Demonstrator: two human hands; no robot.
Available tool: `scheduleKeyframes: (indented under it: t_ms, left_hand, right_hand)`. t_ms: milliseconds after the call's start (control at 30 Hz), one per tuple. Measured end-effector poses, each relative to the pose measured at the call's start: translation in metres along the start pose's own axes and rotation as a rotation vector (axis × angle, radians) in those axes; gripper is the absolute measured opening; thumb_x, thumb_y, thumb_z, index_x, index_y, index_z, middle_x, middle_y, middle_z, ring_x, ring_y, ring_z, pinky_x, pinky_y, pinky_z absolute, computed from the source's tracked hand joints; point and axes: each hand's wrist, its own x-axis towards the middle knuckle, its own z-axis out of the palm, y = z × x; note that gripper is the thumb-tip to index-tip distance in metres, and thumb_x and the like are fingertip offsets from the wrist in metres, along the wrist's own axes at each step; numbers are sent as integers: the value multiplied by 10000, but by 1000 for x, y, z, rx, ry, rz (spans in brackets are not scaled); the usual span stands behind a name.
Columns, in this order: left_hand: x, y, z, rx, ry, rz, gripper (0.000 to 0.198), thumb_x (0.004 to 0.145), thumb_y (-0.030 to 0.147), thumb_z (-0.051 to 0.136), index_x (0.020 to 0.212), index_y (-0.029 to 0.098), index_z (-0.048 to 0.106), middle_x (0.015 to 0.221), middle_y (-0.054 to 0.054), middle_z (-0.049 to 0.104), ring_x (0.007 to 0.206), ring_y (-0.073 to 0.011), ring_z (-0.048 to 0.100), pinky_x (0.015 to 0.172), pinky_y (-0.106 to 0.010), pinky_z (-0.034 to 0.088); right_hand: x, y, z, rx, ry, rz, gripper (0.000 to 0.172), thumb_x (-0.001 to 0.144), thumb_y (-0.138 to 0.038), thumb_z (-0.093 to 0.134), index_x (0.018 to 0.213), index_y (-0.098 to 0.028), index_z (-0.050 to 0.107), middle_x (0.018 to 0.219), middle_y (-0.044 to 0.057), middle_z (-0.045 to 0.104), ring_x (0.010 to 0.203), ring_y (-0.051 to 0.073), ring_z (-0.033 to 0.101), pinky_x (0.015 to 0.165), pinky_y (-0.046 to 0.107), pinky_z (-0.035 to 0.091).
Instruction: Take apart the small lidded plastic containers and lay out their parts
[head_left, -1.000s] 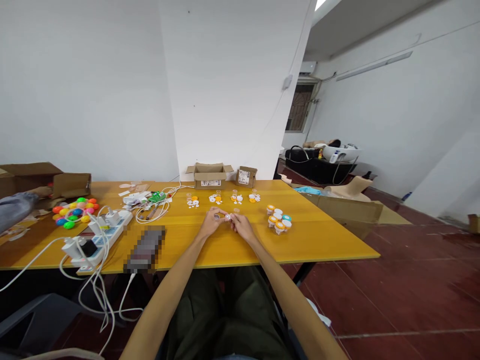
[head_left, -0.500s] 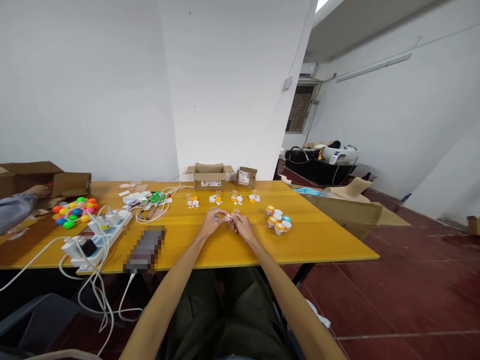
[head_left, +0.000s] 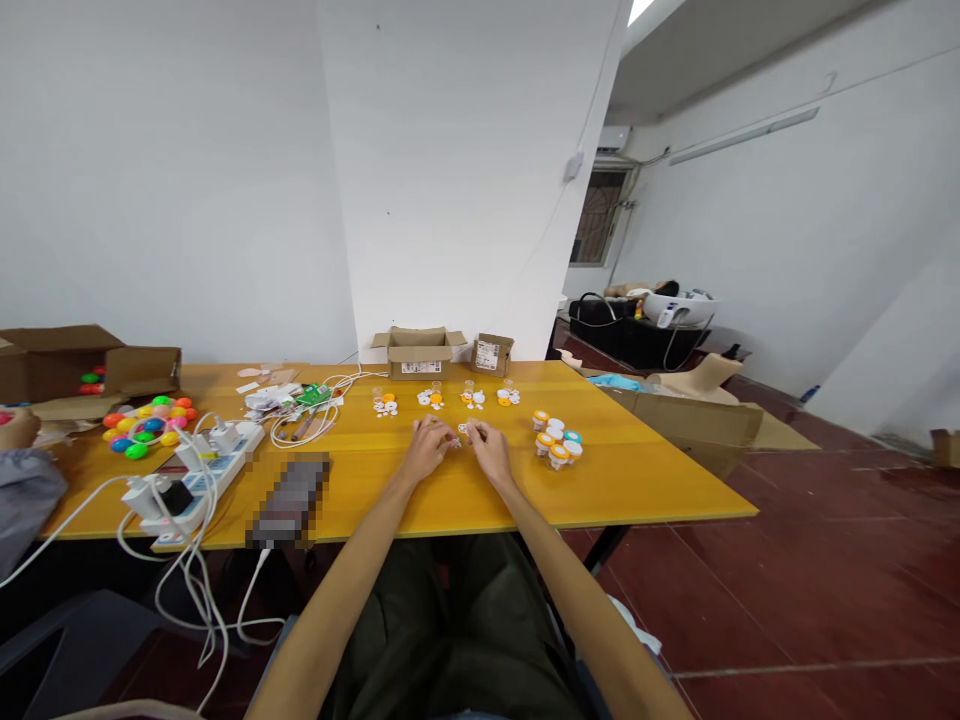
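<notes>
My right hand (head_left: pixel 489 454) pinches a small white spoked disc (head_left: pixel 462 428) at its fingertips, just above the yellow wooden table. Beside it, my left hand (head_left: pixel 427 449) has its fingers curled, with a tiny whitish piece (head_left: pixel 455 442) at the tips that is too small to name. A narrow gap separates the two hands. Beyond them lie small groups of white and orange round parts (head_left: pixel 386 406) with clear cups (head_left: pixel 469 386). To the right of my right hand stands a cluster of clear cups with orange, white and teal lids (head_left: pixel 556 440).
Two cardboard boxes (head_left: pixel 426 362) stand at the table's back edge. On the left are a power strip (head_left: pixel 202 490) with tangled white cables, a blurred phone (head_left: pixel 291 498), colourful balls (head_left: pixel 150 424) and electronic bits (head_left: pixel 311 394). Another person's hand (head_left: pixel 19 428) and grey sleeve show at far left.
My hands have moved slightly apart, and the white disc now shows at my right fingertips. At far left the other person's sleeve has drawn back toward the near edge, uncovering balls in a box.
</notes>
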Motion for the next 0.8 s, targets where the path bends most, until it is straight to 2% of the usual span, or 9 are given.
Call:
scheduleKeyframes:
  t_ms: [200,400,500,633,800]
  left_hand:
    - [-2,0,0,56,-8,12,111,907,272,636,905,285,746,920,-36,731,1045,-250,517,974,-411,326]
    - [0,-6,5,16,7,2,104,884,249,653,866,283,750,896,-44,723,1044,-257,525,974,-413,335]
    - [2,-11,8,-27,64,-31,99,877,284,660,837,275,750,867,-53,716,1041,-265,539,957,-414,357]
    - [7,-22,8,-53,204,-135,124,886,284,626,862,256,744,912,-58,717,1053,-267,558,947,-418,385]
    - [9,-41,0,75,291,-266,162,886,234,570,887,242,731,1013,-97,698,1119,-310,553,941,-462,412]
  right_hand:
    - [1,4,3,-93,10,84,189,808,-316,562,718,-224,701,712,49,747,705,227,689,668,293,507]
    - [1,0,2,-193,-54,136,142,770,-206,609,747,-234,747,781,49,777,779,229,722,677,273,504]
    - [0,-2,1,-233,-90,145,107,759,-230,649,742,-249,753,778,44,777,799,242,724,646,272,486]
    - [1,-3,-1,-247,-119,139,79,753,-294,686,742,-267,759,742,31,769,776,241,721,600,266,459]
    - [-1,-9,-1,-243,-92,168,111,768,-290,661,761,-249,764,758,53,768,788,248,720,619,273,470]
